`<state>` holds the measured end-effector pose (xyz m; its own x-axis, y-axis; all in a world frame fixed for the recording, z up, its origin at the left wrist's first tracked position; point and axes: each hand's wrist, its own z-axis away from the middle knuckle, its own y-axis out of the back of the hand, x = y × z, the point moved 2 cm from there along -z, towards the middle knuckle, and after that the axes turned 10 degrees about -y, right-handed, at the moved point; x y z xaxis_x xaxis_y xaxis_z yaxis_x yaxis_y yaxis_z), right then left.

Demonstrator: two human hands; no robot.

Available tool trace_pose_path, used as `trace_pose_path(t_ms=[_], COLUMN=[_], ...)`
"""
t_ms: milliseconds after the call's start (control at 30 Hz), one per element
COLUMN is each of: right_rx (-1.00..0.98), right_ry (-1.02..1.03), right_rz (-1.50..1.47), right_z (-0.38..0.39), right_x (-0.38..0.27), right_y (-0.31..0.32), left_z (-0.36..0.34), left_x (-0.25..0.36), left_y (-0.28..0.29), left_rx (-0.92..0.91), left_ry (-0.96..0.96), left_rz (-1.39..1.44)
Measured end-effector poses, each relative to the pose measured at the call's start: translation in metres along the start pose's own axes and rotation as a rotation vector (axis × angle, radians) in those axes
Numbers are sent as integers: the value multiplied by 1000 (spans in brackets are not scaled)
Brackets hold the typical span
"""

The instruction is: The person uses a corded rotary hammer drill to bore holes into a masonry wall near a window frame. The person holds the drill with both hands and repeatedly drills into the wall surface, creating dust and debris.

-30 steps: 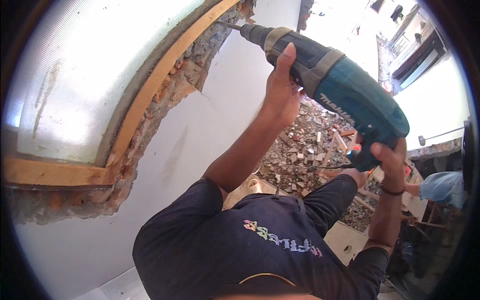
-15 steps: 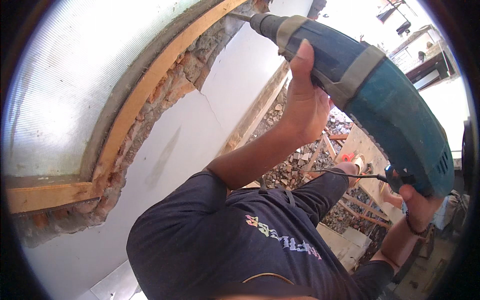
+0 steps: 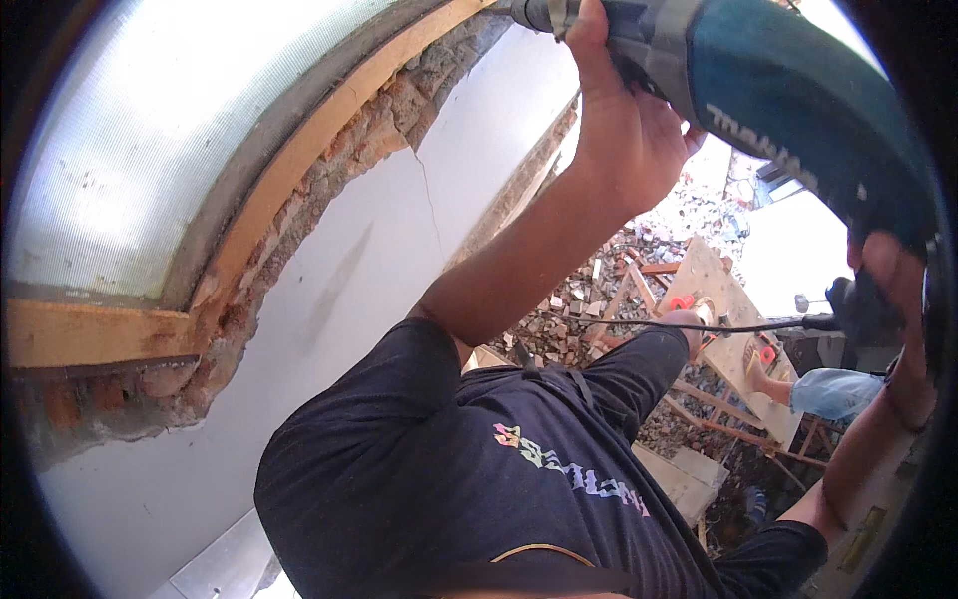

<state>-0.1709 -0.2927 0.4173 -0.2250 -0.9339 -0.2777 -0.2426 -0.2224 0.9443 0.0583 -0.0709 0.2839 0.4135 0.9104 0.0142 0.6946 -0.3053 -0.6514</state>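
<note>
A large teal and black rotary hammer [image 3: 788, 85] is raised across the top right, its nose toward the upper middle. My left hand [image 3: 634, 140] is wrapped round the underside of its front part, thumb up along the near side. At the far right my right hand [image 3: 893, 285] is closed on the rear handle, partly lost in the dark rim of the picture. The short metal bit [image 3: 496, 9] reaches the broken masonry [image 3: 399, 100] beside a curved wooden frame [image 3: 284, 180]. The bit's tip is hard to make out. A black cord [image 3: 738, 327] runs left from the handle.
Ribbed translucent glazing [image 3: 150, 150] fills the frame. A cracked white wall [image 3: 339, 299] lies below the masonry. Wooden boards [image 3: 704, 275] stand over brick rubble [image 3: 574, 309] far below. A leg in blue denim [image 3: 838, 392] shows at the right; whose, I cannot tell.
The rotary hammer has shifted up and to the right, its rear end rising with my right hand. My left hand has moved slightly up, still gripping the front.
</note>
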Motion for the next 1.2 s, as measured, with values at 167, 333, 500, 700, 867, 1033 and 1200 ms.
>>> trace_pose_path(t_ms=[167, 333, 500, 700, 867, 1033, 1200], right_rx=[-50, -66, -54, 141, 203, 123, 131], right_ry=[37, 43, -60, 96, 244, 280, 262], right_rz=[-86, -291, -657, -1030, -991, -1064, -1192], right_z=[-14, -7, 64, 115, 123, 116, 132], right_x=[-17, -15, -28, -68, -102, -140, -80], right_y=[-16, -52, -178, -330, -391, -440, -400], left_z=[-21, -24, 84, 168, 192, 203, 214], left_x=[-13, -20, -10, 52, 82, 117, 92], left_y=[-3, 10, 42, 83, 120, 115, 92], left_rx=[558, 643, 405, 513, 364, 363, 582], left_ry=[-16, 9, 129, 369, 450, 520, 607], left_rz=[-6, -79, -405, -592, -389, -517, -669])
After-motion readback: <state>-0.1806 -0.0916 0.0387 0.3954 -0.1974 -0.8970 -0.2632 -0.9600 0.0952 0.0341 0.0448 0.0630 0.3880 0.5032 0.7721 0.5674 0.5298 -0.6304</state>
